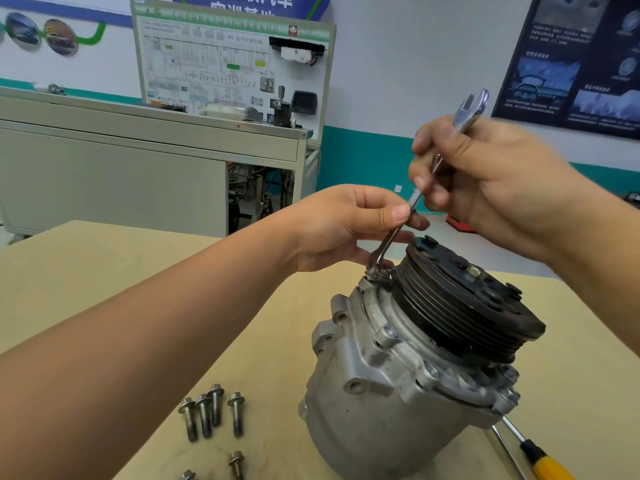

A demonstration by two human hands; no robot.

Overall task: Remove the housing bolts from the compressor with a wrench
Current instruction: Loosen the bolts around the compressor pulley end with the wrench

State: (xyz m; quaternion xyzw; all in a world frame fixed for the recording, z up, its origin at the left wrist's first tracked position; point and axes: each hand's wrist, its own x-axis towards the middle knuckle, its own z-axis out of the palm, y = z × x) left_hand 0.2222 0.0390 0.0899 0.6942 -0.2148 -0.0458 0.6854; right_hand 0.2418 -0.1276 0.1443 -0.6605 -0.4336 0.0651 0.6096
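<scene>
A grey aluminium compressor (374, 393) with a black grooved pulley (460, 306) stands tilted on the tan table (138, 271). A steel open-end wrench (391, 242) stands steeply, its lower jaw on a housing bolt (375, 273) at the compressor's upper left edge. My left hand (343, 226) pinches the lower part of the wrench shaft between thumb and fingers. My right hand (485, 181) grips the upper part of the shaft, with the wrench's top jaw sticking out above it. Several loose bolts (211, 412) lie on the table at the lower left.
A screwdriver with a yellow and black handle (543, 460) lies at the compressor's right base. Behind the table stand a grey cabinet (114, 174) and a white training board (232, 67). A dark poster (585, 60) hangs on the right wall.
</scene>
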